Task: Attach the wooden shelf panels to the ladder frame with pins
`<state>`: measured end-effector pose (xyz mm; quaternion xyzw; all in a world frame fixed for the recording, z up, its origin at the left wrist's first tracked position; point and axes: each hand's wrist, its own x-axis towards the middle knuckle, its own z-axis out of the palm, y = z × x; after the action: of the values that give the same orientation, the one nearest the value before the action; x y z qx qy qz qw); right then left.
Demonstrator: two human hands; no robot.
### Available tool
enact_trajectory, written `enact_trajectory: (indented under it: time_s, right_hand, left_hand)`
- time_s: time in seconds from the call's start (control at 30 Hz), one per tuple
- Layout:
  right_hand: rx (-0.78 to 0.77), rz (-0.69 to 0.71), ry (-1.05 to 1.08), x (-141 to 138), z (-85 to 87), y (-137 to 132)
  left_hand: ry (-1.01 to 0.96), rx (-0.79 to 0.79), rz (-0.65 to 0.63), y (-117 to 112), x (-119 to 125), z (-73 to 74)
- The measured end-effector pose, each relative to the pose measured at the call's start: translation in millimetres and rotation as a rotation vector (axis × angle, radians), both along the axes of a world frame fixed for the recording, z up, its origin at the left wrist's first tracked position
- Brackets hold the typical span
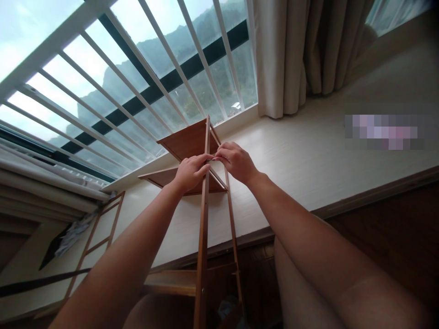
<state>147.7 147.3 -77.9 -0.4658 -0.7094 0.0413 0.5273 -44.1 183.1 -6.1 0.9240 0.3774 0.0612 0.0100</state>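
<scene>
A brown wooden shelf rack with two long uprights stands in front of me, its near upright [203,228] running down toward my lap. My left hand [192,172] is closed around this upright, with thumb and fingertips at its edge. Just across from it, my right hand [236,161] pinches something thin and small against the same upright; what it is I cannot make out. Two shelf boards stick out to the left of the upright: an upper shelf board [185,139] and a lower shelf board [164,176], partly hidden by my left hand.
The rack leans over a pale window ledge [291,151]. Behind it are white window bars [164,36] and a beige curtain [281,59]. A second wooden frame [98,242] lies to the left. Another board [174,281] sits low between the uprights. A pixelated patch covers something at right.
</scene>
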Motion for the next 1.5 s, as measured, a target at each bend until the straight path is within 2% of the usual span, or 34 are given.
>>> enact_trajectory:
  time_s: [0.5,0.7,0.8,1.0,1.3,1.5]
  right_hand:
    - [-0.084,0.112,0.124,1.6,-0.9,1.2]
    - [-0.06,0.148,0.215,-0.2,-3.2,3.4]
    - [-0.072,0.145,0.234,-1.0,-3.6,2.9]
    - [-0.22,0.127,0.283,-6.4,-1.8,-0.4]
    - [-0.258,0.091,0.311,-2.9,2.5,-1.5]
    - [-0.274,0.15,0.349,0.7,1.5,1.7]
  left_hand:
    - [0.007,0.007,-0.008,-0.2,-0.8,-0.1]
    - [0.007,0.003,-0.009,-1.0,-0.2,0.6]
    - [0.013,-0.005,0.006,-1.4,0.6,1.1]
    - [0.004,-0.01,0.008,-0.7,0.3,0.9]
    - [-0.004,-0.008,0.001,0.5,-1.4,-1.0]
    - [-0.016,-0.014,0.01,-1.9,-1.7,1.4]
